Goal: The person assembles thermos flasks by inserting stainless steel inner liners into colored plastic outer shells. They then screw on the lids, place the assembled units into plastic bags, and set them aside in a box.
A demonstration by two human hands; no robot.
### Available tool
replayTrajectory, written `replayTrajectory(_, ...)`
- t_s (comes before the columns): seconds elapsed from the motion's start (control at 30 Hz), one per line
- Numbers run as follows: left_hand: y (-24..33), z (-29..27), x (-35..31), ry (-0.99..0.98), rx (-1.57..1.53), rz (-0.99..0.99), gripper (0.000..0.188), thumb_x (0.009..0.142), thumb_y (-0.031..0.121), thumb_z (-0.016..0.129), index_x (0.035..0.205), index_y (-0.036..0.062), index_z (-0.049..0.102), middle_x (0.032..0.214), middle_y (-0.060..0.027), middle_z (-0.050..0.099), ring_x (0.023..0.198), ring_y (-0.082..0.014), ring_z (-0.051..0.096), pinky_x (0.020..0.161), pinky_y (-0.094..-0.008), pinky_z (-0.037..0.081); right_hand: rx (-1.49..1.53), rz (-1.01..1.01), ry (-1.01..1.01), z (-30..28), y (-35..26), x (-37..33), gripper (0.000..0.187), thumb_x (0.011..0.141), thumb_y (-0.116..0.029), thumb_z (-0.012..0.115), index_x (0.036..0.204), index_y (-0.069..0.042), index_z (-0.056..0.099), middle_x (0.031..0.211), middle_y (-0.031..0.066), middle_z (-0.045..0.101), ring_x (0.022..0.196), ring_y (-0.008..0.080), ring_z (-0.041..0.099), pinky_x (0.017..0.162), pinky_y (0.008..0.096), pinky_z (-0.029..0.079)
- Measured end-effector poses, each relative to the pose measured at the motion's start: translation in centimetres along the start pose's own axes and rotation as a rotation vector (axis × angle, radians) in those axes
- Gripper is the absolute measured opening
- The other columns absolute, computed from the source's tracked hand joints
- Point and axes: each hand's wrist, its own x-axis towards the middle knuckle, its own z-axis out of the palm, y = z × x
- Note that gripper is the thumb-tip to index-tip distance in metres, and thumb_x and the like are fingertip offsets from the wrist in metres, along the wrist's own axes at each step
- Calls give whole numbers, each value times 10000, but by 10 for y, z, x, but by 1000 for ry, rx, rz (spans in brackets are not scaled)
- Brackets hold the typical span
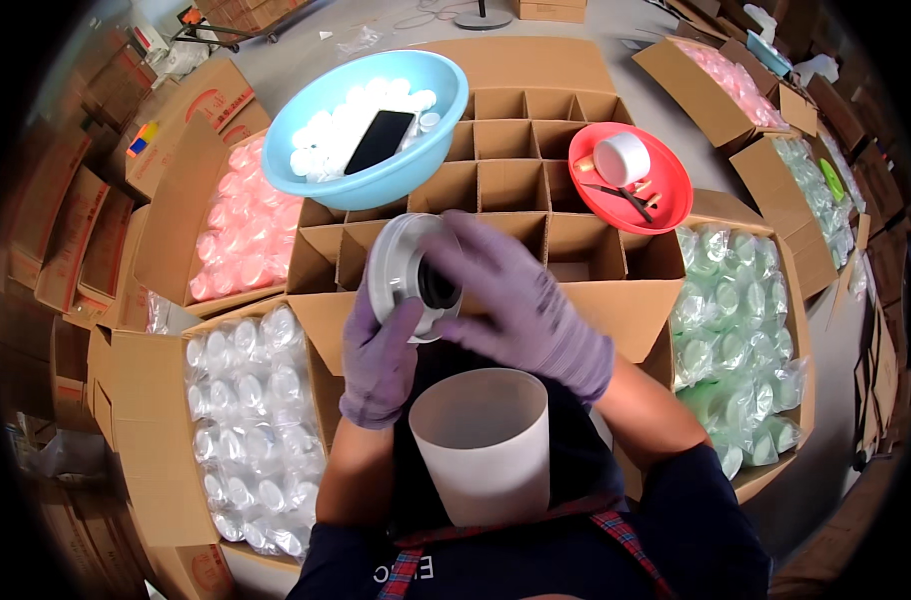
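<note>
Lid [384,270], probably, in left hand [381,352], by open carton's edge [631,296]

the left hand [379,350] is gloved in lavender, and so is the right hand [524,300]. the round piece [388,268] looks milky grey with a black middle; the cylinder [483,455] is plain white. i see a pale blue basin [401,182], a black phone [381,140], a coral-red dish [658,217], pink containers [239,235], green containers [731,335], a navy shirt [681,495] and red-and-blue plaid on one strap [628,545].
</note>
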Motion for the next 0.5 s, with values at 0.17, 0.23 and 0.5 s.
replayTrajectory(0.17, -8, 0, 14, 8, 227, 137, 681, 898, -2, 547, 1533, -45, 304, 1485, -155, 451, 1339, -261, 475, 1138, -388, 370, 22, 465, -147, 2, 19, 0, 671, 911, -259, 685, 1465, -31, 383, 1068, 224, 651, 894, 410, 666, 802, 429, 552)
replayTrajectory(0.23, -13, 0, 19, -78, 49, 115, 676, 892, 14, 562, 1523, -48, 326, 1475, -154, 465, 1348, -262, 464, 1137, -390, 368, -76, 187, -87, 6, 26, 0, 659, 915, -343, 669, 1424, -12, 413, 861, 191, 665, 791, 411, 667, 732, 443, 547)
replayTrajectory(0.5, -27, -49, 65, 167, -272, -131, 409, 989, 166, 603, 1351, -7, 526, 1283, -125, 612, 1143, -231, 640, 965, -348, 539, -712, 517, -128, -98, 140, 12, 220, 926, -213, 604, 1023, -38, 698, 883, 175, 707, 840, 375, 685, 742, 442, 544)
